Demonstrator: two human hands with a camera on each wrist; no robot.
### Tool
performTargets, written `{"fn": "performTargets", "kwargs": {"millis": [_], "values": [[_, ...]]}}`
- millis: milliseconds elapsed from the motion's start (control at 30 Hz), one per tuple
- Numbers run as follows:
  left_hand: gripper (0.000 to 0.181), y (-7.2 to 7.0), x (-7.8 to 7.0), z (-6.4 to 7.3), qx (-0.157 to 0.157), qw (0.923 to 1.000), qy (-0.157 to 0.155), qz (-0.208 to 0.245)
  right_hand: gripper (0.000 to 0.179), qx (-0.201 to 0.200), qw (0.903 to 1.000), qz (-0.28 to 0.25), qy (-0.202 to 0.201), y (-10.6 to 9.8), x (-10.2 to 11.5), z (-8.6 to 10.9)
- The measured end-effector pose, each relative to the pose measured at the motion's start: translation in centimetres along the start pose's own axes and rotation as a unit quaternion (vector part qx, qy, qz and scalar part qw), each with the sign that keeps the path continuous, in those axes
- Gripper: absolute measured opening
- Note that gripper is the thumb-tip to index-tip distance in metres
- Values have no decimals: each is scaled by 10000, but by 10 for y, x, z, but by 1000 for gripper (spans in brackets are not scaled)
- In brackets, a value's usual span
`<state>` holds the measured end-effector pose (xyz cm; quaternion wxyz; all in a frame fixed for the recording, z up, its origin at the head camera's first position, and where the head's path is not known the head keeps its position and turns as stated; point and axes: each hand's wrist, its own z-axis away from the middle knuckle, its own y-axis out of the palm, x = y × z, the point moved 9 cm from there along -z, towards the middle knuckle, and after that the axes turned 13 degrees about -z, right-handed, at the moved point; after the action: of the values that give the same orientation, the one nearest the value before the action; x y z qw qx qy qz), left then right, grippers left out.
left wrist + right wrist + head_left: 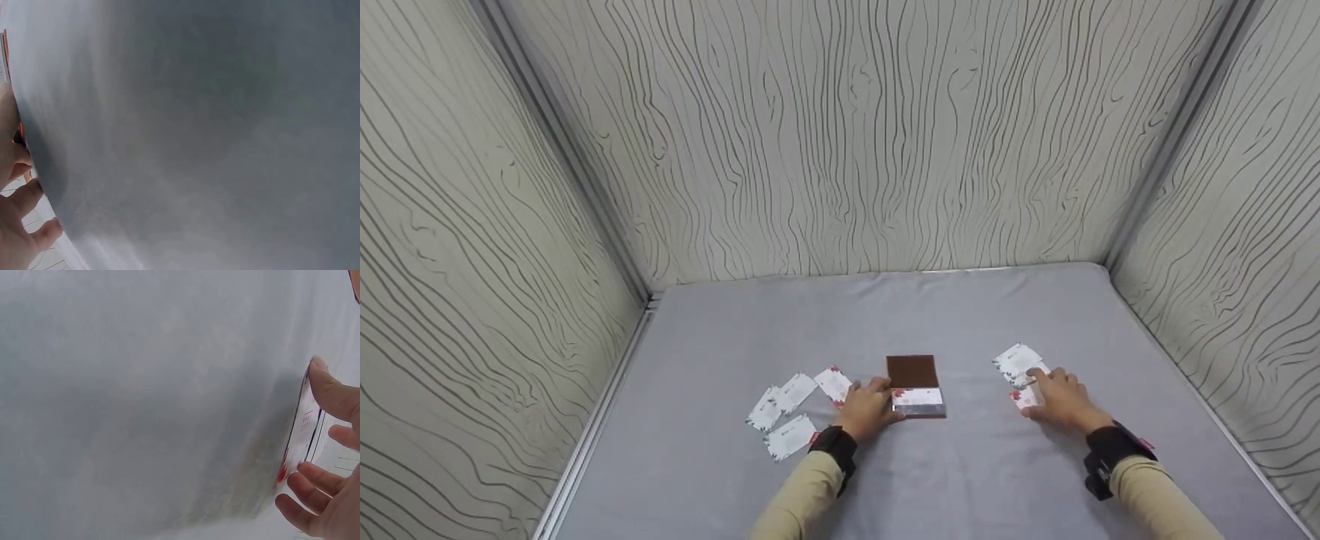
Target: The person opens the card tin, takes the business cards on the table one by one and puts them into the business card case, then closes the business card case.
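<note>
A brown card holder (911, 371) lies unfolded on the grey cloth, a card with red flowers (922, 396) in the clear pocket of its near half. My left hand (866, 409) grips the holder's left edge, thumb at the near corner; the left wrist view catches only fingers (25, 197) at its margin. To the right, my right hand (1065, 401) holds a white card with red flowers (1023, 397) between thumb and fingers. In the right wrist view this card (301, 424) is seen nearly edge-on. White cards with dark leaf corners (1020, 361) lie just beyond that hand.
Left of the holder, several loose cards (790, 437) are spread on the cloth (697, 360), some overlapping. A red-flowered card (832, 382) lies beside my left hand, partly covered by it. Patterned panels (840, 150) enclose the table at the back and both sides.
</note>
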<state>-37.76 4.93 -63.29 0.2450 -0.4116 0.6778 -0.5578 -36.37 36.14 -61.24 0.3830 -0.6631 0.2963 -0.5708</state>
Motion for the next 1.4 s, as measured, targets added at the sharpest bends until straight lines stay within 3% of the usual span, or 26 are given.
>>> {"fn": "performTargets", "kwargs": {"millis": [233,533,800,1033,1200,1400], "values": [[47,1,0,0,32,9999,20,-136,75,200,9988,-174,411,-3,-5,-1],[45,-2,-1,-1,131,9999,-53,24,87,277,9966,7,772,-6,-11,-1],[46,1,-1,-2,159,9999,-42,51,88,169,9972,-23,733,-5,-15,-2],[45,0,0,-2,95,10000,-7,-11,92,35,9992,-53,406,-8,-9,-3],[45,-3,0,-1,-5,9999,66,-159,80,-25,10000,12,74,-12,0,-3],[45,-3,0,0,-40,10000,57,-68,48,-186,9996,35,-188,-16,7,-6]]}}
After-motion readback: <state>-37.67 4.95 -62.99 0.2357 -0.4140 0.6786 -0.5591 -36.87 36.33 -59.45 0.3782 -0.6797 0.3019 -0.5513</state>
